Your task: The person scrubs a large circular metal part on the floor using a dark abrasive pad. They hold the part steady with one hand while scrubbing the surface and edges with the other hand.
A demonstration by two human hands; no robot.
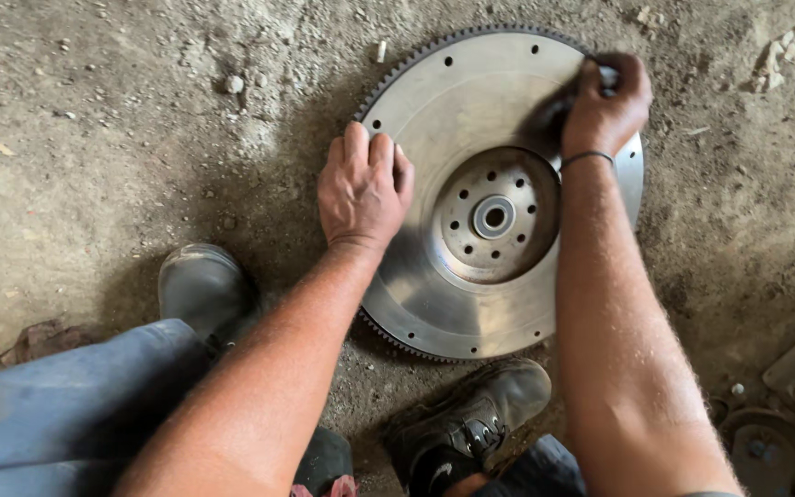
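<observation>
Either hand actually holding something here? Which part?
Right hand is closed around a small dark object, mostly hidden, pressed on the flywheel near its rim. Left hand rests flat on the flywheel's left edge.

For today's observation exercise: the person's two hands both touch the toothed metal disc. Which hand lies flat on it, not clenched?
The left hand: it rests palm-down at the disc's left edge. The right hand is clenched into a fist near the far rim.

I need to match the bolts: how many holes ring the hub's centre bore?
7 show on the hub: spaced around the centre bore, on every side. None looks hidden; the right hand and left hand rest farther out.
</observation>
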